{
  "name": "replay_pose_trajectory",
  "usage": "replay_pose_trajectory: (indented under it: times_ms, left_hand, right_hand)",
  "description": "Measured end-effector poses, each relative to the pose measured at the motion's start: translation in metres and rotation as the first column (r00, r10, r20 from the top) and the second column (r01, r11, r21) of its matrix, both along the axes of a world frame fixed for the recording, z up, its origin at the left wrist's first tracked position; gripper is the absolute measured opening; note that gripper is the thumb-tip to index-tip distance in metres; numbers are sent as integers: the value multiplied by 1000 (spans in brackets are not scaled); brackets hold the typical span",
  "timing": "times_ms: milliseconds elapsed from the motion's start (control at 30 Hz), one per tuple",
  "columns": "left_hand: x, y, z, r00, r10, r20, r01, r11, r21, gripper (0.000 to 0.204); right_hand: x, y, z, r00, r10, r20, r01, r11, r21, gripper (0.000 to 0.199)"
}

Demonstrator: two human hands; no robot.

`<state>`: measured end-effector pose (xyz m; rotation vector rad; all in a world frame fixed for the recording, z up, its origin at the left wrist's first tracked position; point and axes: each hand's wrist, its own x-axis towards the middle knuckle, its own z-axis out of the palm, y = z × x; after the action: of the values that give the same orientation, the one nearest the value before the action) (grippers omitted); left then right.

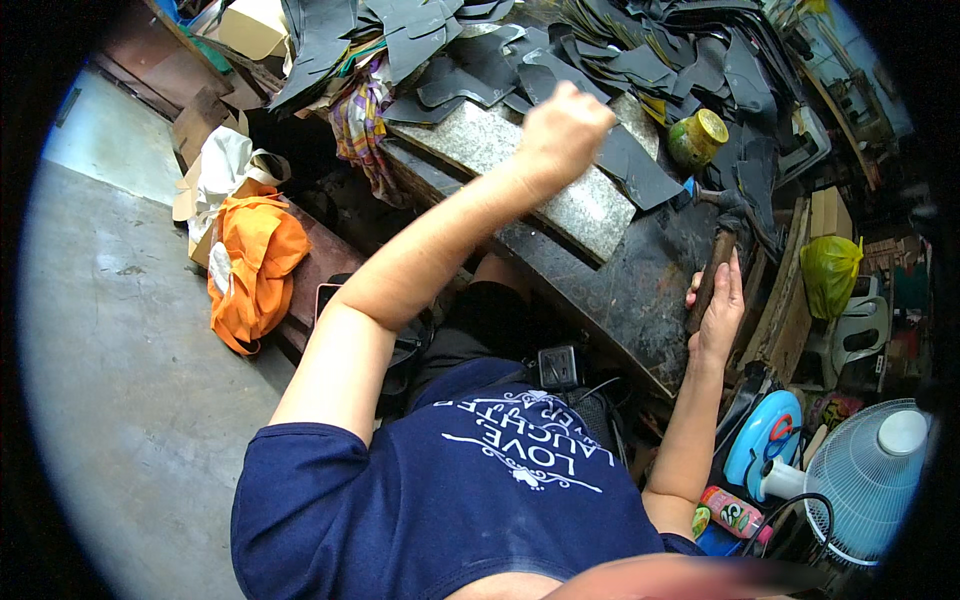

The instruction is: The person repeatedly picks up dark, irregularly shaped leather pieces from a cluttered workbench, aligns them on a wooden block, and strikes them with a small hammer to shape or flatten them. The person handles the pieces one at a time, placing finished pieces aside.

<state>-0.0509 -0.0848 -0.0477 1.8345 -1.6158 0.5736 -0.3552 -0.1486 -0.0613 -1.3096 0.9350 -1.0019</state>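
My left hand (pixel 562 125) is raised in a closed fist over a speckled granite slab (pixel 560 195) on the dark workbench (pixel 640 290). Its knuckles face me and whatever is inside the fist is hidden. A flat black cut piece (pixel 632 165) lies on the slab just right of that fist. My right hand (pixel 718 305) rests at the bench's right edge, wrapped on the wooden handle of a hammer (pixel 712 255). The hammer's head points away from me towards the pile of pieces.
A heap of black cut pieces (pixel 610 50) covers the back of the bench, with a green jar with a yellow lid (pixel 697 137) beside it. Orange cloth (pixel 255 265) and cardboard boxes (pixel 205 120) lie left. A white fan (pixel 870 470), a green bag (pixel 830 270) and a bottle (pixel 733 512) crowd the right.
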Motion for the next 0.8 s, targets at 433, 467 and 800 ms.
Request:
replay_pose_trajectory:
  times_ms: [433, 467, 800]
  left_hand:
    - [45, 36, 8, 896, 43, -442, 25, 989, 146, 43]
    - [38, 48, 6, 809, 25, -587, 111, 975, 194, 43]
    - [-4, 74, -9, 751, -61, -657, 158, 983, 89, 35]
  right_hand:
    - [1, 1, 1, 1000, -5, 19, 6, 1000, -4, 48]
    - [1, 1, 1, 1000, -3, 23, 3, 1000, -2, 48]
    - [2, 2, 2, 1000, -24, 20, 23, 1000, 14, 47]
